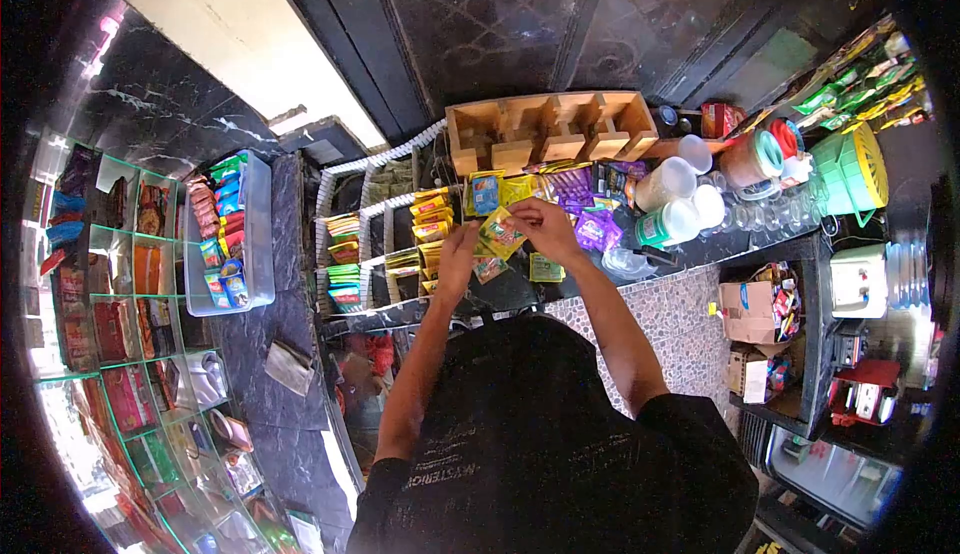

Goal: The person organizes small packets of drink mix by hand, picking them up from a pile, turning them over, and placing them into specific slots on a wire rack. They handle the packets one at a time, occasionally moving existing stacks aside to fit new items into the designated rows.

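Observation:
A yellow-green sachet (pixel 501 233) is held up over the dark counter, in front of my chest. My right hand (pixel 546 227) pinches its upper right corner. At its left edge is my left hand (pixel 459 257), fingers closed together on the edge. Just behind lie a blue-and-yellow packet (pixel 485 194) and several purple sachets (pixel 594 228). Another small yellow-green sachet (pixel 547 268) lies under my right forearm. To the left, a white-edged divided rack (pixel 372 236) holds rows of yellow sachets (pixel 432 216) close to my left hand.
Behind the sachets stands a wooden compartment box (pixel 490 159). Plastic jars (pixel 665 182) and a green basket (pixel 845 176) crowd the right side. A clear bin (pixel 262 234) of packets and glass shelves (pixel 125 339) are on the left. Cardboard boxes (pixel 750 312) sit low at right.

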`<state>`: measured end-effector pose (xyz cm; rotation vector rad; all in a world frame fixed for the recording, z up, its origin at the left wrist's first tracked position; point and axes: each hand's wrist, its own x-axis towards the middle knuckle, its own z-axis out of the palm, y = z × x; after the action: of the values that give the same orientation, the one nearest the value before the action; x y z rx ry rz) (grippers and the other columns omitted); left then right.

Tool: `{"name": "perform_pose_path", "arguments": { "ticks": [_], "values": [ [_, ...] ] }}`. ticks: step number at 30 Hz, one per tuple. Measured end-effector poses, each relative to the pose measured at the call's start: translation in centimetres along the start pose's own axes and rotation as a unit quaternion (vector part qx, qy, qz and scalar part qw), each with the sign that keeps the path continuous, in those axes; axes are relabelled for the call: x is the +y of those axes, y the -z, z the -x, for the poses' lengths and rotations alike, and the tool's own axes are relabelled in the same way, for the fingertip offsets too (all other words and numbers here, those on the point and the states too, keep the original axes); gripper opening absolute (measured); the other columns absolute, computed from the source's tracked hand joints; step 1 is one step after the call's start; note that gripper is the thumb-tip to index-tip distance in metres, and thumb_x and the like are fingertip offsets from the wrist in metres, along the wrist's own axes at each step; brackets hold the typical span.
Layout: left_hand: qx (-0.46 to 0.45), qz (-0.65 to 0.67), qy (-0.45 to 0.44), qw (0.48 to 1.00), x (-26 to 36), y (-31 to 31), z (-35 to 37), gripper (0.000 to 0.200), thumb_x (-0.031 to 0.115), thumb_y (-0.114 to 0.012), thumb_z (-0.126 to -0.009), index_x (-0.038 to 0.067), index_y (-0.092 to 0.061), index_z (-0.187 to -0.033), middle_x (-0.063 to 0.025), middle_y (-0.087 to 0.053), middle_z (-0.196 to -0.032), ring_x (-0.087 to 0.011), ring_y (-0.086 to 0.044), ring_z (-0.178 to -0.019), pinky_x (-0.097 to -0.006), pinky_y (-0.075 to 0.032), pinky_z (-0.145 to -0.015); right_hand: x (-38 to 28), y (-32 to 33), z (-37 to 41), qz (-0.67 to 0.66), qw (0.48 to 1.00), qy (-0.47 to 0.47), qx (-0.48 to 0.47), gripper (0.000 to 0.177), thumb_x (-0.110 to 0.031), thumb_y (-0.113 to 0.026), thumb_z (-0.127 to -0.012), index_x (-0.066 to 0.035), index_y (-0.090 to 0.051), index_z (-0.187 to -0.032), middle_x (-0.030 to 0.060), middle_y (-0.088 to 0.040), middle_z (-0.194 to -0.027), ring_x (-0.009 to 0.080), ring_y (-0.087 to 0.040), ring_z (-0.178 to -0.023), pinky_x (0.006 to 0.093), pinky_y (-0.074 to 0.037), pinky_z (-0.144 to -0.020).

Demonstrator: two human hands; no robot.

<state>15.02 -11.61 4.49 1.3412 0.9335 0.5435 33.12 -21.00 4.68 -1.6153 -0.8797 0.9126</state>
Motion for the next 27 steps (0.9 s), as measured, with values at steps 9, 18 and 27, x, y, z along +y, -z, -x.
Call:
{"name": "perform_pose_path", "arguments": {
  "ticks": [9,18,27],
  "values": [
    [-0.043,0.088,0.034,0.995,-0.3,-0.7,-1.0,0.041,0.033,-0.053,-0.105,-0.005,-0.068,-0.104,-0.0027,-0.067,-0.087,-0.0083,-0.057,-0.076,-0.0269,-0.047,-0.068,-4.9,-1.6,1.2,0.270,0.928,0.200,0.163,0.041,-0.008,-0.062,-0.091,-0.006,-0.056,-0.132,0.0186,-0.059,-0.134,0.0387,-0.055,-0.124,0.0470,-0.042,-0.105],
    [-0.043,0.180,0.016,0.983,-0.4,0.0,-0.4,0.043,0.036,-0.053,-0.105,-0.004,-0.069,-0.108,-0.0055,-0.068,-0.097,-0.0135,-0.059,-0.086,-0.0304,-0.049,-0.079,-2.0,-0.5,0.6,0.412,0.910,0.024,0.037,0.049,-0.027,-0.045,-0.104,-0.005,-0.044,-0.148,0.0226,-0.060,-0.134,0.0392,-0.055,-0.127,0.0479,-0.037,-0.111],
    [0.025,-0.210,-0.122,0.970,-0.2,1.1,-0.8,0.033,0.026,-0.055,-0.104,-0.004,-0.068,-0.099,-0.0066,-0.063,-0.076,-0.0112,-0.053,-0.071,-0.0316,-0.046,-0.065,-4.5,-1.9,1.8,-0.025,0.996,0.082,0.020,0.028,-0.015,-0.068,-0.095,0.001,-0.067,-0.118,0.0175,-0.072,-0.110,0.0297,-0.070,-0.102,0.0369,-0.055,-0.091]
  ]
}}
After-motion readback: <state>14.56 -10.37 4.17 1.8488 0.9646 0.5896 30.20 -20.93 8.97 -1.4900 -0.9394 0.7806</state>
